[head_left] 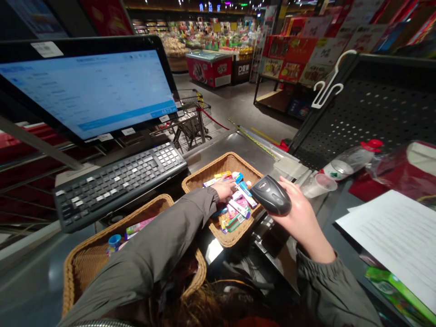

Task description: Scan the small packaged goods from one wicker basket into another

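Observation:
My left hand (224, 188) reaches into the farther wicker basket (194, 184), fingers stretched out over a pile of small candy packs (239, 204) in bright wrappers. Its fingertips touch the packs; I cannot make out a pack held between them. A black handheld barcode scanner (271, 195) sits in my right hand (301, 215), which wraps round it at the basket's right rim. The scanner's head points left, over the candy. A nearer wicker basket (80, 256), partly covered by my left sleeve, holds a few packs and a blue-capped container (115, 240).
At the left stand a monitor (91, 91) and a black keyboard (122, 186). To the right are a plastic cup (319, 185), a red-capped bottle (354, 156) and printed paper (395, 240). A white hanger (332, 84) hangs on the perforated panel (381, 109). A shopping cart (190, 125) stands beyond the counter.

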`<action>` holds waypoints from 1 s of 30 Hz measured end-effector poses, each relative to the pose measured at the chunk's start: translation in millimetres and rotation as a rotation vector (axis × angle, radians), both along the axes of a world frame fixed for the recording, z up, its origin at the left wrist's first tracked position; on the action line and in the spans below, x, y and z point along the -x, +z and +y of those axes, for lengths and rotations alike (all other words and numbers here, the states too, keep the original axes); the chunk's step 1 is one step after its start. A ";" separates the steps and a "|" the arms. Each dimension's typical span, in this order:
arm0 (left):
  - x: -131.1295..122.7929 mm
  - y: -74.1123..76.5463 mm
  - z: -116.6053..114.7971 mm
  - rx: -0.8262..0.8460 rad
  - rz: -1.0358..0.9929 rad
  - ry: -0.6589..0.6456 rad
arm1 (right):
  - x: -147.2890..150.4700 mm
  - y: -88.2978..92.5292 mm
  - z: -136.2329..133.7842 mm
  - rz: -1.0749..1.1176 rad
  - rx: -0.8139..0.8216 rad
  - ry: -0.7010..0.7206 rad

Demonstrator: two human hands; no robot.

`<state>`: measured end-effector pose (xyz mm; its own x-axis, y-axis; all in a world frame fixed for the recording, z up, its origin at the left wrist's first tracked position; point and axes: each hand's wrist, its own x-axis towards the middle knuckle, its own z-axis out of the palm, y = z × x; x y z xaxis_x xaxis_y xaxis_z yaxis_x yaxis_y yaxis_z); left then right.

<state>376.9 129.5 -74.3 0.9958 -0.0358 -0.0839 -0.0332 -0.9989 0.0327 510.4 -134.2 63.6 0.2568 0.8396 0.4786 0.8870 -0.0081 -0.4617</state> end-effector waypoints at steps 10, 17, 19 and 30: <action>76.6 146.1 -7.1 -0.123 -0.271 0.255 | 24.4 19.0 6.6 -0.090 -0.091 0.033; 204.4 221.8 -26.0 -0.281 -0.503 0.598 | 71.8 38.1 28.8 -0.115 -0.090 0.247; 239.3 230.5 -38.0 -0.305 -0.529 0.675 | 89.3 42.9 36.3 -0.127 -0.086 0.325; 368.6 236.1 -98.9 -0.445 -0.565 0.917 | 171.6 59.0 61.9 -0.189 -0.035 0.656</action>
<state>8.3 30.6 161.8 0.5330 0.6378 0.5560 0.8095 -0.5756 -0.1158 338.9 -72.2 122.6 -0.3909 0.7760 0.4951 0.7683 0.5713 -0.2888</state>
